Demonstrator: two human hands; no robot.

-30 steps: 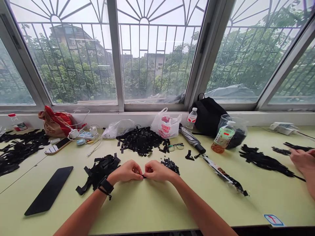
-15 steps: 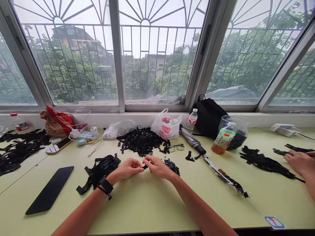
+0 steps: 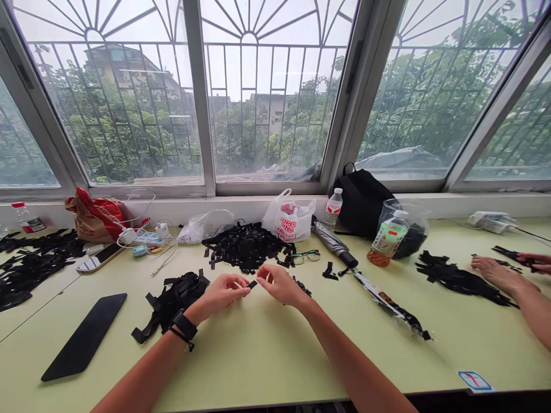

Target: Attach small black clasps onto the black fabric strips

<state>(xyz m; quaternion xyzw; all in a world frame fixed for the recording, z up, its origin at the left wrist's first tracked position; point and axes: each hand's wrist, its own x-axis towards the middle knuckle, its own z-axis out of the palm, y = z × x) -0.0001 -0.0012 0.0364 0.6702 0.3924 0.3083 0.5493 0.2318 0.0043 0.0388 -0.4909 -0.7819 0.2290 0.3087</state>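
Note:
My left hand [image 3: 227,295] pinches a short black strip [image 3: 251,284] between thumb and fingers, over the middle of the green table. Just right of the strip, my right hand [image 3: 275,282] has its thumb and fingertips curled together; what they hold, if anything, is too small to tell. Beside my left hand lies a heap of black strips [image 3: 183,291]. A larger black pile [image 3: 247,244] sits behind both hands. Small dark shiny pieces [image 3: 302,287] are partly hidden behind my right hand.
Around the hands are a dark flat pad [image 3: 86,337], glasses [image 3: 306,257], a folded umbrella [image 3: 333,244], a drink bottle [image 3: 386,240] and a white plastic bag [image 3: 289,219]. At the right, another person's hands [image 3: 499,275] are by more black strips [image 3: 462,280].
My right hand has drawn slightly up and away from my left, and more of the black strip shows. The other person's second hand has come into view at the right.

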